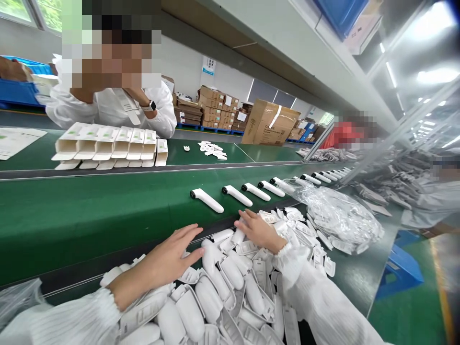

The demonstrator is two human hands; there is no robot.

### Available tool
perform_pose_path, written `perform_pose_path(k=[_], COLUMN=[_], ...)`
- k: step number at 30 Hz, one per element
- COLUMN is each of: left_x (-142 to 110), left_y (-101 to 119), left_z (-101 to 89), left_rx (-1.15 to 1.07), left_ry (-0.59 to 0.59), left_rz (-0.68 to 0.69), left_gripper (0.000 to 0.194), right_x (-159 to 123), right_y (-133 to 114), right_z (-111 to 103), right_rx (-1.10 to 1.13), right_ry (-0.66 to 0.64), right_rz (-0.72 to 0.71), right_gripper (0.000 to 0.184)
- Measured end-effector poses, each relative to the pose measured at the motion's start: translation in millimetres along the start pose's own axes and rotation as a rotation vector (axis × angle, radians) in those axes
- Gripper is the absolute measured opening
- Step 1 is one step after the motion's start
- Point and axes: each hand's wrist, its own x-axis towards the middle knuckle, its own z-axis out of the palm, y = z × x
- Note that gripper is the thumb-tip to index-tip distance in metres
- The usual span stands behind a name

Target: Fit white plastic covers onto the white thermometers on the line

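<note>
both hands (168, 261) flat on white casings (215, 287), labels unreadable

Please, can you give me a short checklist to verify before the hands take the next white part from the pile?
1. Left hand free: ok, it lies open and flat at the belt edge, holding nothing.
2. Right hand free: cannot tell, it rests palm down on the pile and its fingers hide what is under them.
3. Parts in reach: ok, white shells lie directly under both hands.
4. Free place on the belt: ok, bare green surface lies left of the nearest thermometer.
5. Row on the belt is orderly: ok, the thermometers lie apart in one line.
6. Co-worker's hands off the belt: ok, the person opposite has an arm raised, away from it.
</note>
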Motion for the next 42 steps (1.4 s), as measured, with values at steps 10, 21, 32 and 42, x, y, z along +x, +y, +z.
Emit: perform_pose_path(k=[10,21,32,42], left_x=[-4.0,9.2,40.2,20.7], left_y=[-1.9,-1.7,34.3,25.1], left_z=[9.2,15.6,29.9,28.9], left_rx=[0.163,0.225,0.035,0.111], left_ry=[-0.158,-0.116,-0.031,-0.195], left_rz=[0.155,0.166,0.086,0.218], left_gripper=[0.077,0.078,0.064,0.071], right_x=[-20.9,-31.8,21.2,-17.8], right_y=[-87.9,-82.5,-32.4,14.1], right_z=[27.3,13.1,-8.5,-26.4], right_rx=[0.013,-0.022,0.398,0.246], right_ry=[0.070,0.122,-0.086,-0.071], right_rz=[-0.082,-0.080,-0.179,-0.210], right_gripper=[0.056,0.040,0.026,0.034])
